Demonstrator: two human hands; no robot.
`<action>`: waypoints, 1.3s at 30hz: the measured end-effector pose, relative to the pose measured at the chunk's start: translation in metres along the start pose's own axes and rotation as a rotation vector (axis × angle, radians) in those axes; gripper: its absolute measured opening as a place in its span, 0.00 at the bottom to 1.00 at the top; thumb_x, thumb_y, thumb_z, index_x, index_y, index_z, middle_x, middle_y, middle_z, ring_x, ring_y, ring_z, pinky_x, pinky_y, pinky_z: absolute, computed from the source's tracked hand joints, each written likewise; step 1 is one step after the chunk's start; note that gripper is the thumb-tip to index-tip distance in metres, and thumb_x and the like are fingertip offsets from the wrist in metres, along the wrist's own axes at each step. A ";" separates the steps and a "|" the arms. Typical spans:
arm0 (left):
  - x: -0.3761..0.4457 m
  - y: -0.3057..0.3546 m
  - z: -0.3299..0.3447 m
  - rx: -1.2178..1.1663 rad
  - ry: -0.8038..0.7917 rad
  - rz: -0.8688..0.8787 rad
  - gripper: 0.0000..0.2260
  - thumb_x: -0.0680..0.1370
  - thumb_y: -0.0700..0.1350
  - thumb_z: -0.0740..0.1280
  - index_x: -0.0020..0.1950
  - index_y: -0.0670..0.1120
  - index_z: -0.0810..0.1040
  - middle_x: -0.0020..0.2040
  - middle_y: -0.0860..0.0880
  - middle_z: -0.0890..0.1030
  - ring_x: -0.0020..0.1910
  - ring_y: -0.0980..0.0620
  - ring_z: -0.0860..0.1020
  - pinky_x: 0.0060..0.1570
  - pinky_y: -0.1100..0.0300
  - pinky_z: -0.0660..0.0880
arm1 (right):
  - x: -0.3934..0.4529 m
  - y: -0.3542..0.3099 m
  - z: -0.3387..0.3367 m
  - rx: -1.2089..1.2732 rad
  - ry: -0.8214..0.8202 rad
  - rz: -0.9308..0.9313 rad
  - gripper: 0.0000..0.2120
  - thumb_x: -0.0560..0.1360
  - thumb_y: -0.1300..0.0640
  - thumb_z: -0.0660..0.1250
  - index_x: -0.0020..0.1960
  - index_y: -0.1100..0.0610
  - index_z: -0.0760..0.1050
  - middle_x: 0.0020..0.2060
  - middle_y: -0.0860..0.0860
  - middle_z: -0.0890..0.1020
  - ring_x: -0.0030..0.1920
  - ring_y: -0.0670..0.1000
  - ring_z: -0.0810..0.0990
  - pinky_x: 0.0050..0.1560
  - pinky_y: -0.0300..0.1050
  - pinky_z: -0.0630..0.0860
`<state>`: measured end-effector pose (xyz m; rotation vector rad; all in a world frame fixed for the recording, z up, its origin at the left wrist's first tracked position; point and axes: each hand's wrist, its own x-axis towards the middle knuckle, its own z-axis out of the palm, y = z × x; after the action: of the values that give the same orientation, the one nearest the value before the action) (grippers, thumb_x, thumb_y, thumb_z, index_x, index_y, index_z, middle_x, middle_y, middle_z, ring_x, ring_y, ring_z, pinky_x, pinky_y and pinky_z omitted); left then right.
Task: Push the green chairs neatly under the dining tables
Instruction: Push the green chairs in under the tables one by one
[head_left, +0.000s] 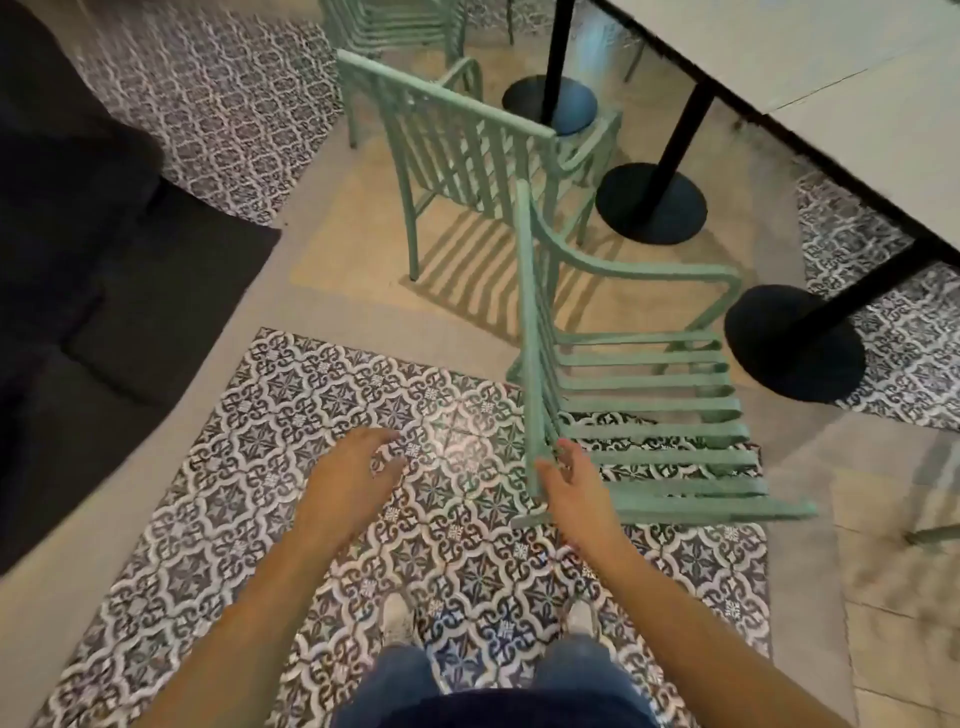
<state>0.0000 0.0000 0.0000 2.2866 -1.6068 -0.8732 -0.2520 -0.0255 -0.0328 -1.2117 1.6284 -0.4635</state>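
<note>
Right hand (571, 486) touches the nearest green chair (649, 395) backrest; left hand (353, 467) open

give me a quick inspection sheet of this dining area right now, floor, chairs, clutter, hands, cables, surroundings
surface: patterned tile floor with plain beige patches.
job's things: near green chair stands out from the white tables, seat facing them, not tucked in; second green chair further on, its seat end close to the black table bases; more green chairs at the top edge.
clutter: nothing seen.
hands: left hand open in the air, holding nothing; right hand open, fingers at the near chair's backrest, contact unclear.
cables: nothing seen.
surroundings: dark sofa on the left; the person's white shoes on the tiles.
</note>
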 end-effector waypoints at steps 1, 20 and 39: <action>0.008 -0.008 -0.010 0.089 -0.018 0.074 0.19 0.80 0.53 0.63 0.71 0.53 0.71 0.72 0.51 0.71 0.69 0.51 0.70 0.71 0.51 0.65 | 0.001 -0.007 0.011 -0.003 0.051 0.005 0.26 0.80 0.47 0.60 0.75 0.54 0.60 0.67 0.53 0.74 0.58 0.52 0.78 0.59 0.53 0.76; 0.243 0.049 -0.094 0.588 -0.101 0.897 0.20 0.78 0.51 0.66 0.69 0.49 0.74 0.69 0.46 0.73 0.67 0.45 0.70 0.69 0.49 0.61 | 0.097 -0.077 0.074 -0.078 0.538 0.206 0.25 0.78 0.49 0.63 0.72 0.53 0.63 0.57 0.50 0.76 0.46 0.50 0.80 0.45 0.51 0.79; 0.367 0.220 -0.012 1.178 -0.696 1.624 0.19 0.81 0.58 0.57 0.70 0.53 0.69 0.61 0.50 0.75 0.62 0.48 0.73 0.60 0.51 0.68 | 0.109 -0.100 0.099 -0.239 0.782 0.683 0.23 0.77 0.37 0.53 0.68 0.42 0.68 0.62 0.39 0.76 0.67 0.46 0.70 0.75 0.58 0.47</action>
<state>-0.0818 -0.4200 -0.0089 -0.0744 -3.7107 -0.1206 -0.1149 -0.1379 -0.0505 -0.5589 2.6853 -0.3131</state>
